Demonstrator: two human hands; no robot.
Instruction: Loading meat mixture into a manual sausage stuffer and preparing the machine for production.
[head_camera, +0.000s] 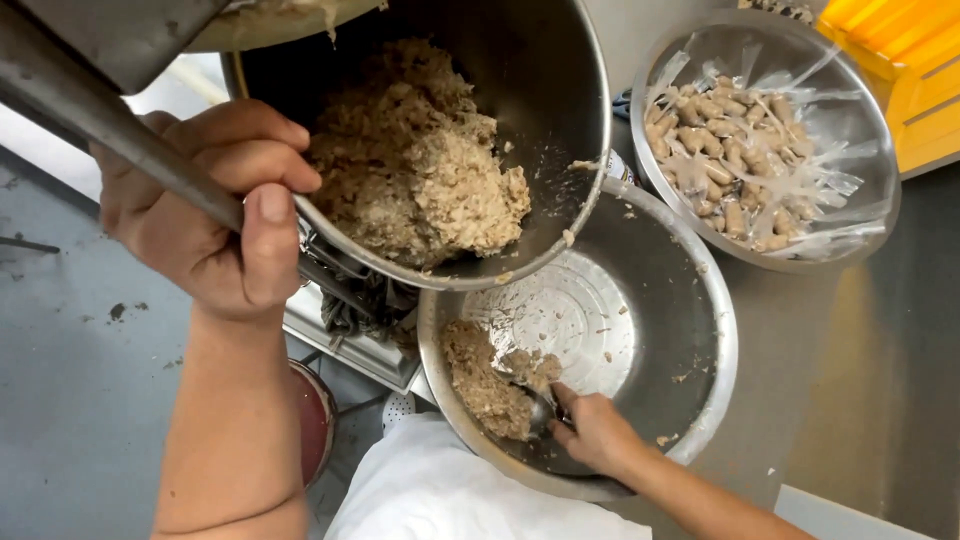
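Two steel bowls: left hand (215, 215) clenched on tilted bowl (540, 110) rim, tipping minced filling (420, 160); right hand (595, 430) grasping spoon (540, 405), scraping lower bowl (690, 300).

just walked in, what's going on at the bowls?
The left hand grips the rim of a large tilted steel bowl holding a beige, lumpy minced mixture. Below it sits a second wide steel bowl, mostly scraped out; the right hand works a metal spoon through the small remaining heap. A third, plastic-lined steel bowl of small pale rolls sits aside.
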